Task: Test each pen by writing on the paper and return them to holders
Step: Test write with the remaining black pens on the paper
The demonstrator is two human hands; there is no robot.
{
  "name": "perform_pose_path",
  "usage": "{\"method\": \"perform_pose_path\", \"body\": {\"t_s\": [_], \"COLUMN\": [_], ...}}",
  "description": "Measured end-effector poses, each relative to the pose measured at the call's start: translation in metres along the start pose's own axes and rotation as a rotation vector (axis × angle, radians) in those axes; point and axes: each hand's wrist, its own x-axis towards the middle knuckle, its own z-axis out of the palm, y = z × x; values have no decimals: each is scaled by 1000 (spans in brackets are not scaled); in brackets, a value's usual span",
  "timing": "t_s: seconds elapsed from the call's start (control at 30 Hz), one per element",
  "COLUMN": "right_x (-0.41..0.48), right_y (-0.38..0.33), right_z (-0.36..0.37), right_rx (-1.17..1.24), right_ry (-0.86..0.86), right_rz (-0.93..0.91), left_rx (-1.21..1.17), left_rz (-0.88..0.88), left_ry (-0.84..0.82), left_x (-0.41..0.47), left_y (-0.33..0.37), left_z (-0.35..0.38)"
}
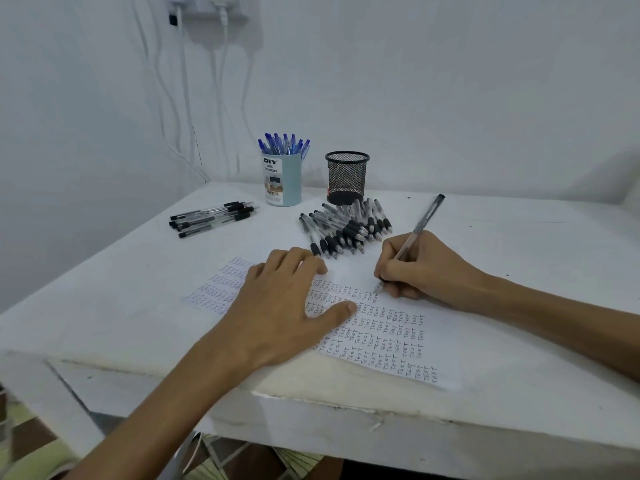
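A white paper (388, 336) covered in rows of the word "TEST" lies on the table (519, 237). My left hand (287, 303) rests flat on the paper with fingers spread. In my right hand (420, 268) is a clear black pen (424, 221), its tip touching the paper's upper edge. A heap of black pens (346, 228) lies in front of an empty black mesh holder (347, 177). A light blue holder (283, 180) stands left of it, filled with blue pens (284, 144). A smaller bunch of black pens (213, 218) lies at the far left.
The table's front edge (346, 403) is chipped and close to me. White cables (221, 98) hang down the wall behind the table's left corner. The right side of the table bears nothing but my forearm.
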Motion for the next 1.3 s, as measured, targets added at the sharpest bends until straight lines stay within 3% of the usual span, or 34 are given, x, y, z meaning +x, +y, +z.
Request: {"method": "perform_pose_path", "body": {"t_s": [0.63, 1.3], "right_x": [-3, 0], "right_y": [7, 5], "right_z": [-1, 0], "right_rx": [-44, -115], "right_ry": [-48, -7], "right_rz": [-107, -70], "left_rx": [-14, -17], "left_rz": [-4, -6], "left_ry": [14, 6], "left_x": [-1, -1], "left_y": [2, 2], "left_z": [1, 0]}}
